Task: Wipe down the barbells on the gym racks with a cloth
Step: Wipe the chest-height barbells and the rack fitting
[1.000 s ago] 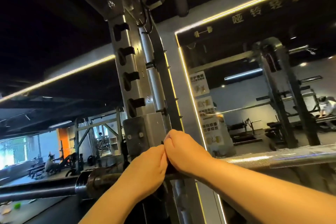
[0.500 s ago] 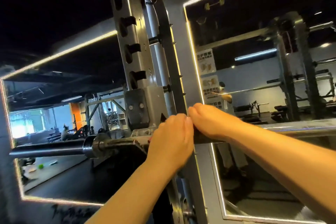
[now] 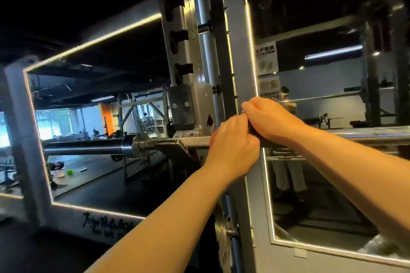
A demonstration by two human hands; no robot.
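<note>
A steel barbell [image 3: 195,141] lies level across the grey rack upright [image 3: 190,55], its dark sleeve [image 3: 84,147] reaching left. Both my hands are wrapped over the bar side by side, just right of the upright. My left hand [image 3: 234,146] curls round the shaft. My right hand [image 3: 268,119] grips a dark cloth [image 3: 255,127] wrapped on the bar; only a small dark edge of it shows between the two hands. The bar's shiny right part [image 3: 366,135] runs off the right edge.
Lit-edged wall mirrors [image 3: 99,117] stand behind the rack on both sides and reflect gym machines and benches. The rack's black bar hook block [image 3: 180,106] sits just above the bar. The dark floor [image 3: 44,248] lies below left.
The view has tilted down and come closer, so bar and hands sit higher and larger in frame. Both hands have slid slightly right along the bar, staying together.
</note>
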